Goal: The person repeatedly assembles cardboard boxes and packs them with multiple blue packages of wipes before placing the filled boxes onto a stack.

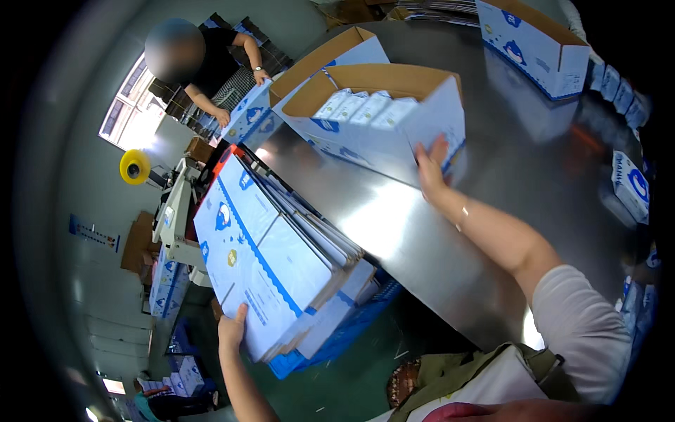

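My left hand [230,330] is at the near left edge of a stack of flattened white and blue cartons [242,246]. Its thumb lies over the top flattened carton and the other fingers are mostly hidden at the edge, closed on it. Stretched out flat, my right hand [433,169] presses against the end wall of an open white carton [337,144] on the metal table. Inside that carton stand several white and blue soft packs [369,107] in a row. Its top flaps are up, with brown inner faces.
Beyond it on the steel table [380,218] stands another open carton [330,53], and a third carton [534,53] at the far right. Loose packs [631,184] line the right edge. A co-worker [218,63] handles a carton [252,116] by a taping machine [176,218]. A blue crate [344,337] sits under the stack.
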A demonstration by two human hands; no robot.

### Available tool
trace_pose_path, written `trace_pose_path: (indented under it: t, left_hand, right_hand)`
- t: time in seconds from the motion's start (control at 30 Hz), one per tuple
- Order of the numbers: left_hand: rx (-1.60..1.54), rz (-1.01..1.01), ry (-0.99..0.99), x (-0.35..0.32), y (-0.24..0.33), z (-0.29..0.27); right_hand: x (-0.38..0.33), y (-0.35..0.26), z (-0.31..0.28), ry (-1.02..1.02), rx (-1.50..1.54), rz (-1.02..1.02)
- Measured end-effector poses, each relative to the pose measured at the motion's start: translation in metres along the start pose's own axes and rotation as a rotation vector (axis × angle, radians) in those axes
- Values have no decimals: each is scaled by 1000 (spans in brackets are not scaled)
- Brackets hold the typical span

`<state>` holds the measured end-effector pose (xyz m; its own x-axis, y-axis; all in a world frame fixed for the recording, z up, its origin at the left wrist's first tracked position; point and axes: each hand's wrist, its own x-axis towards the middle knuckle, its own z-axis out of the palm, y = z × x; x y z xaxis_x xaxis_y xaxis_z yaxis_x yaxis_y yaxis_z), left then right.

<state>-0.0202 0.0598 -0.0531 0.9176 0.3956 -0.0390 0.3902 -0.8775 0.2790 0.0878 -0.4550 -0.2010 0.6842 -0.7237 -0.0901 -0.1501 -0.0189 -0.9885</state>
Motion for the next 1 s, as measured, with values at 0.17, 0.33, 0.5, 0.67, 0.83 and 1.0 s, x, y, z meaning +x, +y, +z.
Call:
trace_pose_path:
  t: [0.17, 0.33, 0.5, 0.67, 0.83, 1.0]
  left_hand:
    - [94, -129, -7, 26, 22, -7]
    - [186, -54, 413, 40, 34, -1]
    - [-508, 187, 764, 7, 56, -39]
    - [-987, 1019, 886, -176, 191, -3]
    - [-741, 1595, 162, -290, 207, 84]
    - [-766, 1258, -164, -244, 169, 95]
  right_hand:
    - [134, 3, -60, -796, 283, 13]
    - [-8, 87, -176, -497, -781, -757]
    - [-112, 78, -230, -519, -258, -363]
    - [-94, 33, -212, -369, 564, -352]
    - [-33, -40, -264, -466, 1354, -212]
    - [-93, -156, -375, -490, 153, -545]
